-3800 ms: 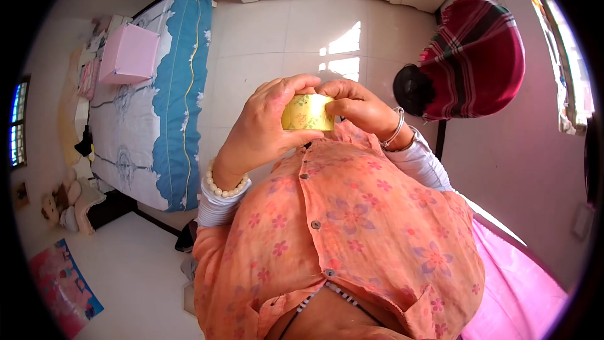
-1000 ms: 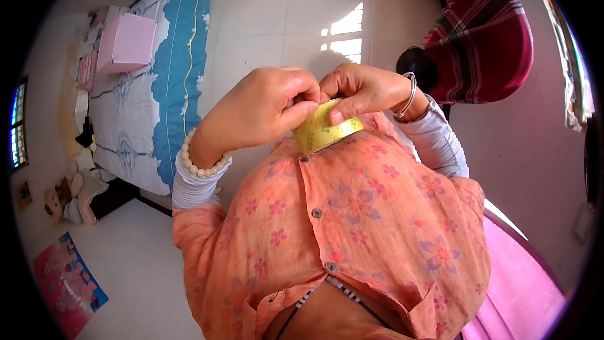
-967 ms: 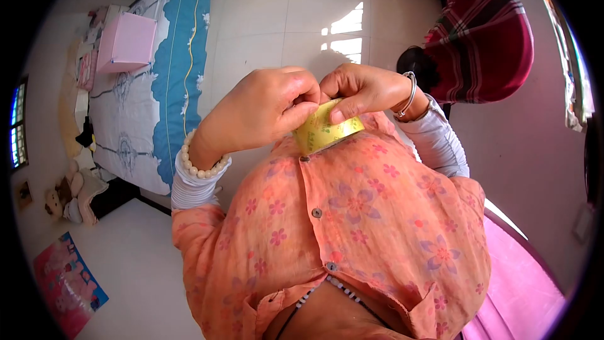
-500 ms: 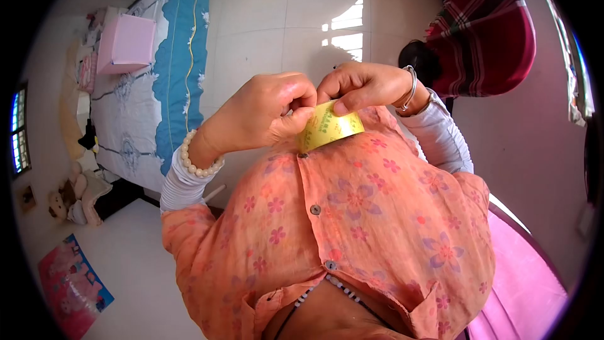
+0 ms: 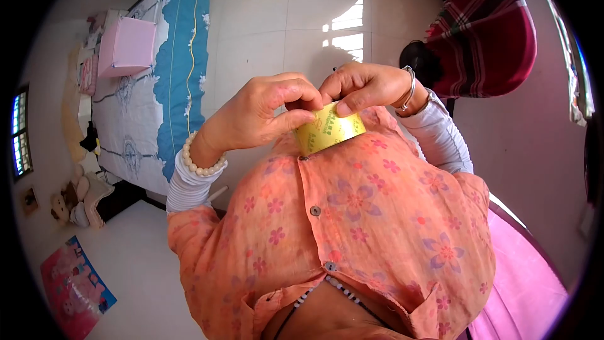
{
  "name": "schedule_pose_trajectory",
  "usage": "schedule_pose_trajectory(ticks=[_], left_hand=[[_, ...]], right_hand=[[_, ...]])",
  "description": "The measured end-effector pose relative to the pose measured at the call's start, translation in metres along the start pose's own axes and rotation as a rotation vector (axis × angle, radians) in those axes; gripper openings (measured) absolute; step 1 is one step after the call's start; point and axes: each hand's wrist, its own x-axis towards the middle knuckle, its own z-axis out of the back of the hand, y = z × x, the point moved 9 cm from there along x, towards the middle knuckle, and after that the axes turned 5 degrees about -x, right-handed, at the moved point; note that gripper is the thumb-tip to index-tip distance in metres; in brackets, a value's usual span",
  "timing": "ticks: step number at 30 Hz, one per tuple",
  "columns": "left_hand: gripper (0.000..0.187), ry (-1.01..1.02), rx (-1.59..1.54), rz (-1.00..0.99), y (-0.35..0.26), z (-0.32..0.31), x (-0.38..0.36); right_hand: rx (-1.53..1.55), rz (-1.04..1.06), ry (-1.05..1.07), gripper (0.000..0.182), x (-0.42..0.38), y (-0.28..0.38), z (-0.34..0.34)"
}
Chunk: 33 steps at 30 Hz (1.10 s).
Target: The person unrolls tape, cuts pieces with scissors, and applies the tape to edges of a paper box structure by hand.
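A yellow printed packet (image 5: 330, 130) with green lettering is held in front of the chest, close to the orange flowered shirt (image 5: 377, 195). My left hand (image 5: 267, 110), with a beaded bracelet at the wrist, pinches its upper left edge between thumb and bent fingers. My right hand (image 5: 365, 91), wearing a silver bangle, grips the top edge, its thumb lying on the printed face. The fingertips of both hands nearly meet at the top. What lies behind the packet is hidden.
At the left a bed (image 5: 141, 126) with a blue and white cover bears a pink box (image 5: 129, 46). A chair draped in red plaid cloth (image 5: 491, 38) stands at the upper right. Pink fabric (image 5: 513, 277) lies at lower right; a pink poster (image 5: 75, 286) at lower left.
My left hand has shifted slightly to the right, with its thumb further onto the packet. The packet's left part looks a little more bulged out. My right hand has hardly moved.
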Motion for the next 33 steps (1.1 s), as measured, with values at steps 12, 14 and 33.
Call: schedule_pose_trajectory(ticks=[12,14,33], left_hand=[[0.014,0.034,0.034,-0.129,-0.006,-0.007,-0.002],[0.014,0.047,0.037,-0.103,-0.005,-0.004,-0.006],[0.042,-0.27,-0.304,0.118,0.047,0.033,-0.061]], right_hand=[[-0.013,-0.011,0.047,0.032,0.005,-0.006,-0.002],[-0.052,-0.009,0.067,0.032,0.009,-0.008,-0.003],[-0.134,0.177,-0.271,0.017,0.04,-0.013,0.021]])
